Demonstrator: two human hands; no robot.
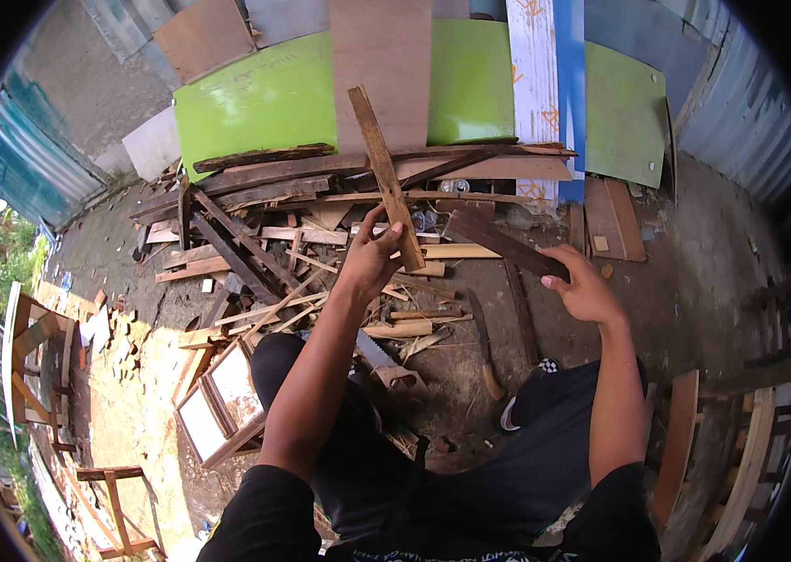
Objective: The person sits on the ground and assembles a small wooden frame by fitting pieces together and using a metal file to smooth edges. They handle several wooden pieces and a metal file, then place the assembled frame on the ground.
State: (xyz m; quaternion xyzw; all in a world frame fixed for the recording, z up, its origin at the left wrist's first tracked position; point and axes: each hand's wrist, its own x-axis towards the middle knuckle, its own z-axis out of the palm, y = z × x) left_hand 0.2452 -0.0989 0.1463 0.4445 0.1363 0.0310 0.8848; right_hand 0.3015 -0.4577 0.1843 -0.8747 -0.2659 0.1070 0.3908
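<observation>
While the left hand (pixel 369 255) grips a long pale wooden slat (pixel 384 178) near its lower end, holding it raised and tilted over the scrap pile (pixel 264 234), the right hand (pixel 585 288) closes on the near end of a dark plank (pixel 498 242) that slants across the ground. A hand saw (pixel 386 363) and a curved blade (pixel 483 343) lie on the dirt between the knees, and green panels (pixel 264 103) lean behind.

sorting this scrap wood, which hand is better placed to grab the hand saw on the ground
Probably left: the left hand is almost directly above the hand saw, though it holds a wooden strip. The right hand grips a dark plank, farther away.
</observation>
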